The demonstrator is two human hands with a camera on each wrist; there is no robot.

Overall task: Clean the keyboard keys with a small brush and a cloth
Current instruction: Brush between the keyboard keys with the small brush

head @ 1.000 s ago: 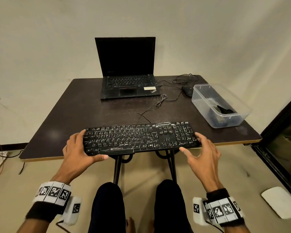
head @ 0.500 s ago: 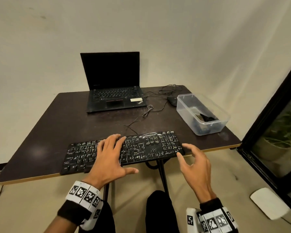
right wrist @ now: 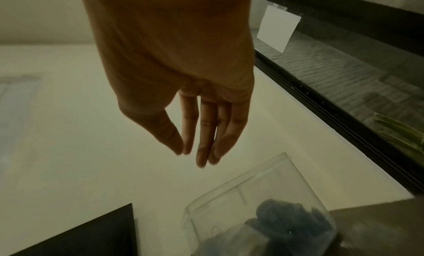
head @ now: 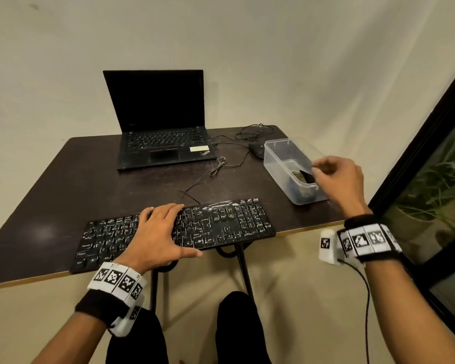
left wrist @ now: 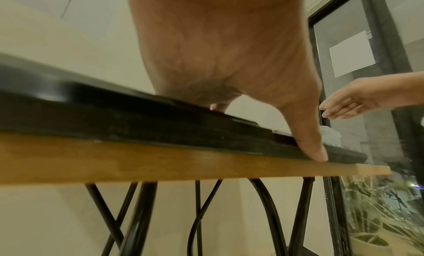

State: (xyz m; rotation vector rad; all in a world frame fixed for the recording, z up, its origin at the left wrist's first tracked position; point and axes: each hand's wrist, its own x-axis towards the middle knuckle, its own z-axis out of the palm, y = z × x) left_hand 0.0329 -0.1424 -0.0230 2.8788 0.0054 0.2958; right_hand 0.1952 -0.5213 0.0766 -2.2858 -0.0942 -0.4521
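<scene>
Left hand (head: 156, 232) flat, pinning the keyboard (head: 221, 224); right hand (head: 334, 179) loose and empty above the tub (head: 279, 164) — a snagged rim could tip it.

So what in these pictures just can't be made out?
- Tub contents: head view shows dark shapes partly behind the right hand; right wrist view blurs them, so brush or cloth can't be told.
- Keys under the left hand: covered in the head view.
- Keyboard top: left wrist view shows only its blurred front edge.
</scene>
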